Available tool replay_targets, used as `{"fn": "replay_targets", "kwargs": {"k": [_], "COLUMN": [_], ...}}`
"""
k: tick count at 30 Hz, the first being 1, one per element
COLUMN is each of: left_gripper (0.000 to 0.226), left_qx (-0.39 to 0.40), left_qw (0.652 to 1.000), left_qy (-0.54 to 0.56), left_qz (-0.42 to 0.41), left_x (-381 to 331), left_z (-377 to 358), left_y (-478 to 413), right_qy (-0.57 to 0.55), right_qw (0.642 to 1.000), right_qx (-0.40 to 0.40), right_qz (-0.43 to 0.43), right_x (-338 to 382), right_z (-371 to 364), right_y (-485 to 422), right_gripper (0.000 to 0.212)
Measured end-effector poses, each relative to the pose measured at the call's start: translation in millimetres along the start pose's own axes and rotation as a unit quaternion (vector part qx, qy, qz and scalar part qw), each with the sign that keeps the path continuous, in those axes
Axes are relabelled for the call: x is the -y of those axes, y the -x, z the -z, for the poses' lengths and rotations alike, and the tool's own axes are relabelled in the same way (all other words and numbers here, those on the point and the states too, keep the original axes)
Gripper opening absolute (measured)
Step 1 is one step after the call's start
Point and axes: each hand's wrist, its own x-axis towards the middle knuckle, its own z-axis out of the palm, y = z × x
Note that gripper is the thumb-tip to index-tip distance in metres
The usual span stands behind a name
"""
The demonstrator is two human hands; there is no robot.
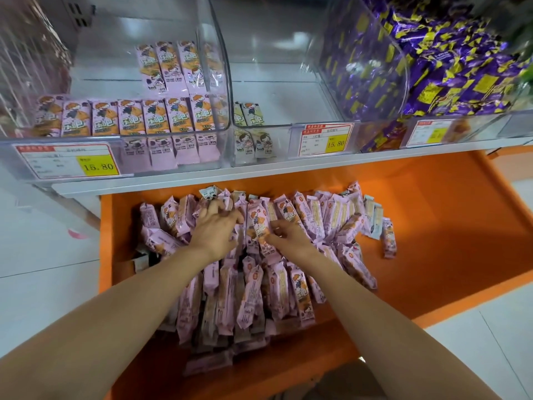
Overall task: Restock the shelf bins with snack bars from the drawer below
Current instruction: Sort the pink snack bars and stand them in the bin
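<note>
Both hands are in the orange drawer (447,226). The right hand (290,239) fingers (277,226) pinch one pink snack bar (256,223). The left hand (215,230) fingers lie bent on the pile (259,293); I cannot tell if they grasp.

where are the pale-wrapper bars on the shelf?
Head view, centre-left: the pale-wrapper bars stand in the front-left corner of the middle clear bin, next to the left bin of pink bars, left of its 15.80 price tag.

- The orange drawer (450,232) has bare floor on its right; a heap of pink snack bars (253,293) fills the left and middle.
- The shelf edge (184,178) overhangs the drawer's back.
- The middle bin (288,93) stands mostly bare inside.
</note>
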Motion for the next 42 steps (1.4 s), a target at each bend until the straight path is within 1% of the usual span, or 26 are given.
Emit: {"fn": "replay_targets", "kwargs": {"k": [2,4,7,12,15,17,19,20,23,24,25,27,28,30,31,33,35,36,38,42], "left_gripper": [0.048,0.044,0.035,0.017,0.024,0.034,0.040,0.039,0.034,0.034,0.035,0.033,0.034,0.033,0.027,0.021,0.023,0.025,0.029,0.029], "left_qx": [0.013,0.008,-0.006,-0.020,0.001,-0.012,-0.035,-0.044,-0.062,-0.069,-0.073,-0.059,-0.047,-0.026,-0.021,-0.019,-0.013,-0.011,-0.001,-0.003], "left_qw": [0.999,0.999,1.000,0.994,0.991,0.982,0.961,0.949,0.914,0.892,0.861,0.795,0.778,0.767,0.760,0.732,0.701,0.692,0.685,0.672], "left_qy": [-0.039,-0.037,-0.004,0.102,0.132,0.188,0.273,0.308,0.386,0.429,0.479,0.574,0.596,0.607,0.615,0.642,0.670,0.676,0.679,0.690], "left_qz": [-0.009,-0.005,-0.011,0.010,-0.006,-0.002,0.035,0.052,0.106,0.127,0.153,0.187,0.195,0.204,0.210,0.225,0.244,0.253,0.263,0.269], "left_x": [-1.9,-2.1,0.4,1.9,1.3,-1.1,-2.1,-1.7,1.3,1.7,1.9,-0.9,-1.5,-3.1,-3.9,-6.1,-8.7,-9.6,-8.0,-5.1], "left_z": [-0.2,1.2,3.4,7.2,8.0,8.1,8.2,9.3,14.5,17.0,20.1,28.6,31.3,36.9,39.3,43.0,45.9,48.0,51.6,63.0], "left_y": [0.0,0.7,2.0,3.6,1.7,2.3,2.6,2.7,3.4,4.5,5.9,11.5,14.0,21.5,25.8,33.4,42.1,47.1,55.0,70.9], "right_qy": [-0.005,-0.002,-0.013,-0.040,-0.052,-0.063,-0.084,-0.095,-0.133,-0.141,-0.147,-0.147,-0.151,-0.156,-0.148,-0.131,-0.125,-0.119,-0.110,-0.106], "right_qw": [1.000,1.000,1.000,0.999,0.998,0.998,0.996,0.995,0.990,0.989,0.988,0.988,0.987,0.986,0.986,0.987,0.988,0.989,0.989,0.988], "right_qx": [0.001,0.000,0.005,0.011,0.025,0.023,0.022,0.024,0.030,0.031,0.033,0.035,0.036,0.047,0.049,0.051,0.050,0.049,0.048,0.046], "right_qz": [-0.003,-0.005,-0.006,-0.004,0.002,0.004,0.004,0.008,0.019,0.024,0.028,0.030,0.031,0.046,0.056,0.073,0.077,0.079,0.086,0.105], "right_x": [-0.6,-3.2,-6.1,-4.8,-5.6,-6.9,-8.4,-7.2,-6.2,-5.4,-4.0,-3.8,-2.2,5.4,8.1,13.0,17.8,19.2,25.3,33.9], "right_z": [1.0,2.0,3.5,2.6,0.5,-0.1,0.5,0.9,2.5,2.4,1.6,-1.6,-3.7,-7.1,-9.1,-12.9,-17.6,-20.4,-25.7,-32.9], "right_y": [1.6,2.3,3.6,4.4,4.7,4.3,3.0,3.9,6.2,8.1,9.8,11.3,13.6,23.1,27.6,36.9,46.0,49.2,58.5,74.1], "right_gripper": [0.037,0.044,0.048,0.049,0.050,0.051,0.050,0.046,0.028,0.025,0.025,0.033,0.036,0.039,0.042,0.043,0.039,0.035,0.029,0.020]}}
